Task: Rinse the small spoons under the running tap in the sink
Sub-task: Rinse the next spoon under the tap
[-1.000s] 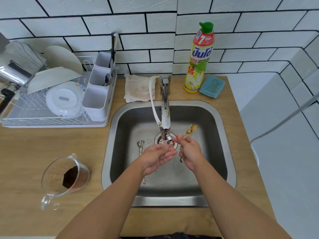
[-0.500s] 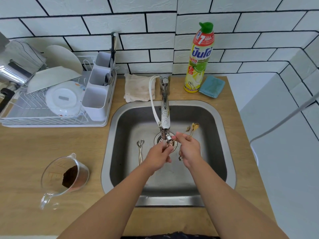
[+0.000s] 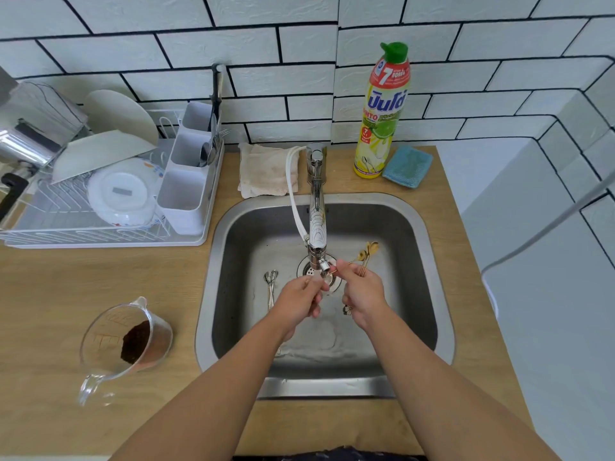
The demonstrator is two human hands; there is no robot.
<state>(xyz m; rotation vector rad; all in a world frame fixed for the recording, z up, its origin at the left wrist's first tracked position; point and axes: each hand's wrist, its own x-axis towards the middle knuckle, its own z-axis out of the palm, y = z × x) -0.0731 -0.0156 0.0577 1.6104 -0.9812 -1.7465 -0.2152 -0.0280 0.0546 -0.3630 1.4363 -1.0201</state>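
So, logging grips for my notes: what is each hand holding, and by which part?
Right hand pinches the gold spoons by their handles, bowls pointing away. Left hand is under the tap; its hold cannot be told.

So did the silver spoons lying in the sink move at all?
No. The silver spoons lie in the same spot on the sink floor, just left of the drain, as before.

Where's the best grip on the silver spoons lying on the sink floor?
Pinch the silver spoons at the thin handles, mid-length, coming straight down from above. They lie flat and side by side on the sink floor, bowls toward the wall, left of the drain, clear of the left hand.
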